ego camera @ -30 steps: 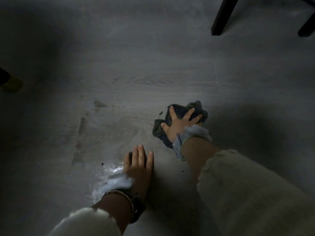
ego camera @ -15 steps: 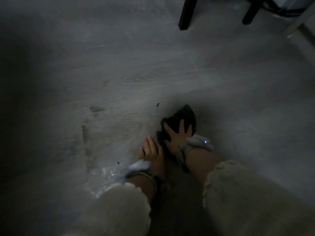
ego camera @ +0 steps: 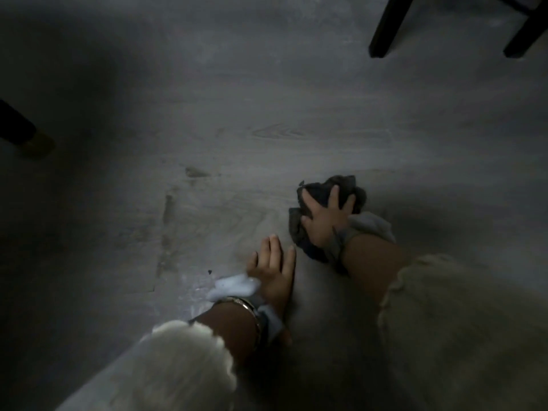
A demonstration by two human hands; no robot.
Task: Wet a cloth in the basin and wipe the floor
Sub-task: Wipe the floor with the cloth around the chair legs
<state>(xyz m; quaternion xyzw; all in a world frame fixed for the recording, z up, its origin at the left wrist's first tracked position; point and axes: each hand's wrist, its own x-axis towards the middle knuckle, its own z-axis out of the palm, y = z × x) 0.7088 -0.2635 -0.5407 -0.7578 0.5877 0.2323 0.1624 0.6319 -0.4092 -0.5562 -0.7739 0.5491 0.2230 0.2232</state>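
A dark, crumpled cloth (ego camera: 341,189) lies bunched on the grey wood-grain floor (ego camera: 267,120), right of centre. My right hand (ego camera: 324,216) presses down on the cloth, fingers spread and curled over it. Just left of it and nearer to me, my left hand (ego camera: 274,269) rests flat on the floor with its fingers apart, holding nothing. Both wrists carry pale bands, and fuzzy cream sleeves cover my forearms. The basin is not in view.
Wet streaks and a shiny patch (ego camera: 189,289) mark the floor left of my left hand. Two black furniture legs (ego camera: 385,28) stand at the top right. A dark leg with a yellowish foot (ego camera: 35,143) sits at the left edge. The scene is dim.
My right hand has pushed the cloth forward and to the right, away from me. My left hand has stayed flat on the floor. The view has shifted back to the left.
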